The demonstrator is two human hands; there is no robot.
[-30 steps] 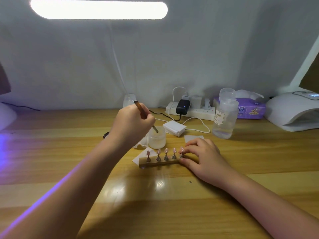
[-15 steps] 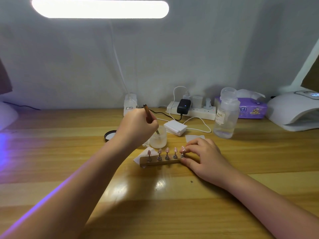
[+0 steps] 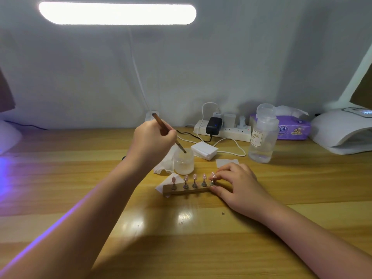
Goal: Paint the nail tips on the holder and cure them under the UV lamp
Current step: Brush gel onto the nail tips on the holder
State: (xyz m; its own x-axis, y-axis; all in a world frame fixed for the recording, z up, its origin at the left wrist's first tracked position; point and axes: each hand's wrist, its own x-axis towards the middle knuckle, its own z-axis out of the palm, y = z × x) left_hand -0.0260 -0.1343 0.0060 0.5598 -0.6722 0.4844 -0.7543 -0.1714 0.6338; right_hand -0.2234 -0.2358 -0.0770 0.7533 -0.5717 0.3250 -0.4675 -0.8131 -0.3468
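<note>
At frame centre the left hand (image 3: pixel 153 141) grips a brush (image 3: pixel 167 131), its tip at a small jar (image 3: pixel 183 163); the bristles are hard to make out. The right hand (image 3: pixel 239 184) pinches the holder (image 3: pixel 187 190) end, fingers curled, hiding that end.

Clear bottle (image 3: pixel 261 135): label reads "NAIL". Smaller print beneath is illegible. Purple tissue pack (image 3: pixel 292 129): printing unreadable.

The worktop (image 3: pixel 80 178) is light wood, smooth and glossy enough to mirror the lamp. The nail tip holder (image 3: pixel 187 190) looks like matt wood, its stands (image 3: pixel 194 185) dull metal carrying glossy pink nail tips (image 3: pixel 194 176). The brush (image 3: pixel 161 123) has a brown wooden handle. The small jar (image 3: pixel 183 162) is frosted, the bottle (image 3: pixel 261 137) clear plastic. The UV lamp (image 3: pixel 340 129) is smooth white plastic.
</note>
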